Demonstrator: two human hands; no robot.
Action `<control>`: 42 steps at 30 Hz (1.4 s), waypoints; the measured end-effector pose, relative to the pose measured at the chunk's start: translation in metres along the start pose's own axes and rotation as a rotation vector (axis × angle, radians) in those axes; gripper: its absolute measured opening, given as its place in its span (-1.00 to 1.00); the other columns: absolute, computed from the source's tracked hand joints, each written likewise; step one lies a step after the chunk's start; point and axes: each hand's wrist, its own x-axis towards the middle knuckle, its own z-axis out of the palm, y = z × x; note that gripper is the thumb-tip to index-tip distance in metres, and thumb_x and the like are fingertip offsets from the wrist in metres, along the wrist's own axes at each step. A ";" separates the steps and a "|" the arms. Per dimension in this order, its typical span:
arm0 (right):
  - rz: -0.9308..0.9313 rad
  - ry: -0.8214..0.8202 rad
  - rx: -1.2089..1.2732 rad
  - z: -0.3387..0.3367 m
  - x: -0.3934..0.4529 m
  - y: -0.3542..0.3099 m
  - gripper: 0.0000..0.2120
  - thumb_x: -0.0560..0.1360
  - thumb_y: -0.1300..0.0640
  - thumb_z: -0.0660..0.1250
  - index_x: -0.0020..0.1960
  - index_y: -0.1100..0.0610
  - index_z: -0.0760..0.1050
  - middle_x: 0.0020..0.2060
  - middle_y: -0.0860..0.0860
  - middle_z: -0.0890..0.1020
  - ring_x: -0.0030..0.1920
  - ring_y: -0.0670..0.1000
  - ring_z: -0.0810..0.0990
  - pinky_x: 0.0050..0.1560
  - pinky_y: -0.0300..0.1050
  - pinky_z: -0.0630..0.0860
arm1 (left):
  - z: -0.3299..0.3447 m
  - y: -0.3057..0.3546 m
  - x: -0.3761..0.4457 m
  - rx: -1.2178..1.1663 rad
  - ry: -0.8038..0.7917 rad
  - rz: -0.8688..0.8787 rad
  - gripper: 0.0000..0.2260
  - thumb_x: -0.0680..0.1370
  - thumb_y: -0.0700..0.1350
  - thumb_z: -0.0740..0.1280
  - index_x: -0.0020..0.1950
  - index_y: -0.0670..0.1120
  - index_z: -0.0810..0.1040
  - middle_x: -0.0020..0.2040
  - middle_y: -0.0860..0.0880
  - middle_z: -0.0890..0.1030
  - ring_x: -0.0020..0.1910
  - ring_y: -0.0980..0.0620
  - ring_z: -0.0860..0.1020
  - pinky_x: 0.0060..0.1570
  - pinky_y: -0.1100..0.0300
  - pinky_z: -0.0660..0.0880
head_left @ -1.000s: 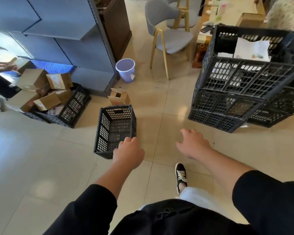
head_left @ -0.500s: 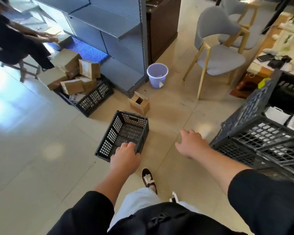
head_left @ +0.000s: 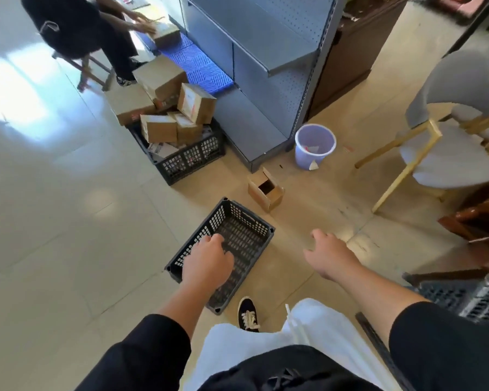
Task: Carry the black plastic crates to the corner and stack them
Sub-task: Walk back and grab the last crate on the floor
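Observation:
An empty black plastic crate lies on the tiled floor just in front of my feet, its long side running away from me. My left hand hovers over the crate's near left part, fingers loosely spread, holding nothing. My right hand is out to the right of the crate, above bare floor, fingers apart and empty. A second black crate filled with cardboard boxes stands farther back on the left. The edge of the stacked black crates shows at the lower right.
A small open cardboard box sits just beyond the empty crate. A lilac bin stands by the grey shelving. A grey chair is at right. A seated person handles boxes at the upper left.
I have turned left and stepped closer to the empty crate. The stacked crates have slid out to the lower right edge. My left hand now reaches over the crate.

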 end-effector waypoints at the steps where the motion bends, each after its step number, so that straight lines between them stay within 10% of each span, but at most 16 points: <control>1: -0.018 -0.013 -0.019 -0.004 0.014 -0.008 -0.45 0.67 -0.06 0.20 0.62 0.06 0.24 0.49 0.14 0.43 0.41 0.23 0.46 0.29 0.12 0.52 | -0.002 -0.004 0.008 -0.018 0.002 -0.036 -0.56 0.65 0.08 0.21 0.53 0.04 0.42 0.37 -0.03 0.52 0.30 -0.12 0.53 0.14 -0.09 0.58; 15: -0.388 -0.184 -0.285 -0.041 0.217 -0.148 -0.54 0.68 0.00 0.28 0.52 0.10 0.33 0.34 0.15 0.58 0.05 0.12 0.59 -0.25 -0.11 0.55 | 0.028 -0.034 0.054 -0.356 0.040 -0.668 -0.58 0.66 0.07 0.28 0.51 0.02 0.46 0.34 -0.03 0.60 0.23 -0.05 0.58 0.02 0.04 0.55; 21: -0.393 -0.237 -0.358 -0.007 0.280 -0.170 -0.56 0.69 0.02 0.26 0.51 0.13 0.34 0.31 0.16 0.59 0.00 0.11 0.58 -0.31 -0.08 0.50 | 0.070 -0.047 0.074 -0.426 -0.041 -0.818 -0.55 0.68 0.06 0.25 0.57 0.00 0.41 0.45 -0.06 0.52 0.35 -0.12 0.53 0.22 -0.08 0.53; 37: -0.275 -0.240 -0.449 0.191 0.475 -0.154 -0.55 0.68 0.00 0.25 0.50 0.16 0.32 0.36 0.19 0.56 0.06 0.13 0.49 -0.07 0.03 0.46 | 0.305 -0.186 0.215 -0.744 -0.120 -1.017 -0.58 0.65 0.00 0.28 0.48 -0.11 0.44 0.22 -0.12 0.61 -0.01 -0.10 0.60 -0.12 0.03 0.50; 42: -0.247 -0.193 -0.411 0.245 0.535 -0.145 -0.50 0.70 -0.01 0.25 0.54 0.19 0.27 0.39 0.22 0.54 0.10 0.18 0.52 -0.10 -0.01 0.41 | 0.369 -0.233 0.246 -0.800 -0.016 -1.161 -0.41 0.61 0.07 0.29 0.61 -0.09 0.31 0.37 -0.19 0.58 0.22 -0.24 0.61 0.19 -0.19 0.60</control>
